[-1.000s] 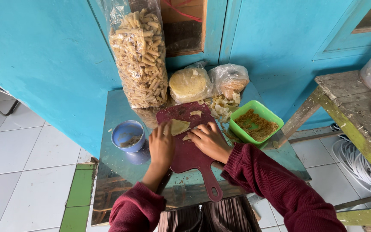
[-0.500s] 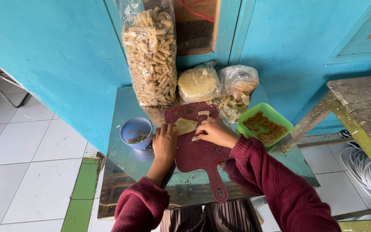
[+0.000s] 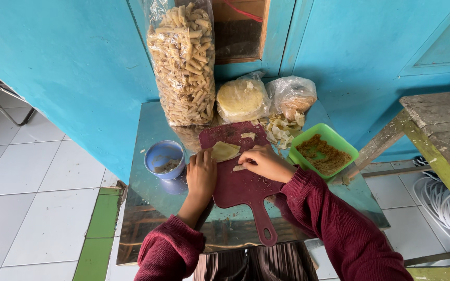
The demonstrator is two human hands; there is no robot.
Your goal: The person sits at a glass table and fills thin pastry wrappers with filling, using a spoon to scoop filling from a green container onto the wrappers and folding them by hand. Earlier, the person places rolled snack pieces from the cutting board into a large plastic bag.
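A dark red cutting board (image 3: 238,187) with a handle lies on a shiny metal table (image 3: 147,208). A pale yellow dough wrapper (image 3: 224,151) rests near the board's far left corner. My left hand (image 3: 201,174) lies flat on the board's left edge, fingertips just short of the wrapper. My right hand (image 3: 264,162) is curled over the board's middle, fingers pinching a small pale dough scrap (image 3: 239,168). Another small scrap (image 3: 247,136) lies at the board's far edge.
A blue cup (image 3: 164,158) stands left of the board. A green tray (image 3: 323,152) of brown filling sits to the right. Behind are a tall bag of pasta-like snacks (image 3: 183,62), a bag of round wrappers (image 3: 241,100), another bag (image 3: 292,99), and a worn wooden bench (image 3: 438,135).
My right hand has drawn back from the wrapper toward the board's middle and closed on a small scrap. The left hand stays on the board's left edge.
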